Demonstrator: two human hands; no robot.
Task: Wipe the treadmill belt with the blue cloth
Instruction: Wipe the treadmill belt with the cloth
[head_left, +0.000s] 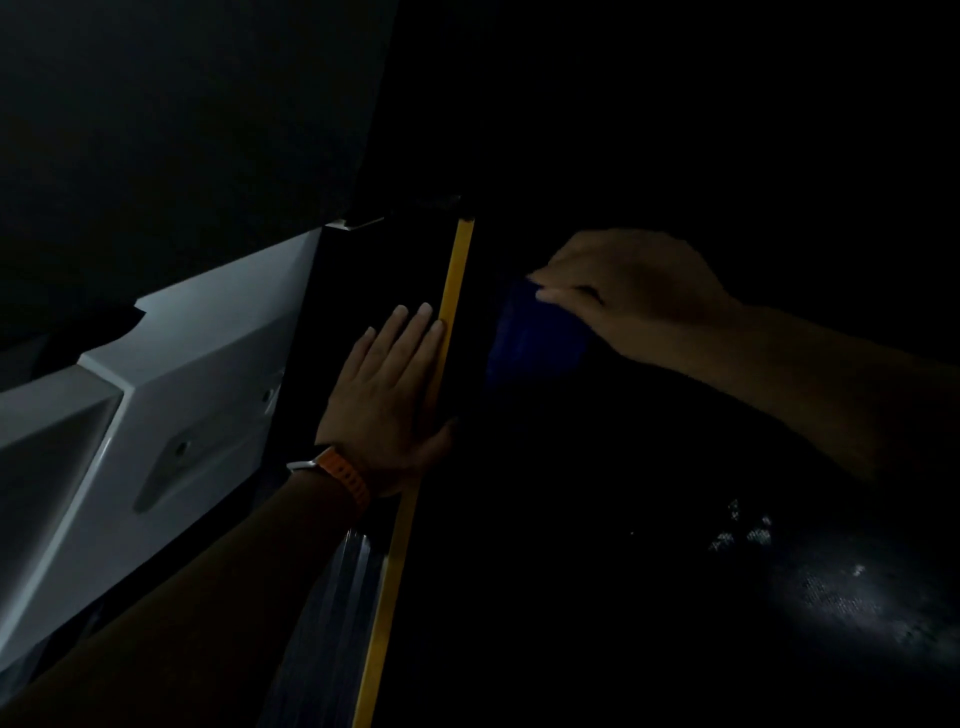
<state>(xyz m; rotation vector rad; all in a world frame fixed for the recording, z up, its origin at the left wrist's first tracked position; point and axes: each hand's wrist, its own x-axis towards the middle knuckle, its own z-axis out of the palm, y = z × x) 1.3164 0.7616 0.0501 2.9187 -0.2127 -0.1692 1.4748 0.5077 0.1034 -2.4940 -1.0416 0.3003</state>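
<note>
The scene is very dark. The black treadmill belt (649, 519) fills the right half, bordered on its left by a yellow stripe (457, 270). My right hand (634, 296) is far up the belt, fingers pinched on the blue cloth (535, 343), which hangs or lies below the hand against the belt. My left hand (395, 395) lies flat, fingers together and straight, on the black side rail (384, 270) just left of the yellow stripe. An orange watch strap is on the left wrist.
A white moulded treadmill frame cover (171, 395) runs diagonally on the left. A ribbed foot strip (337, 597) lies on the rail near me. A pale scuffed patch (831, 597) shows on the belt at lower right. Everything above is too dark to tell.
</note>
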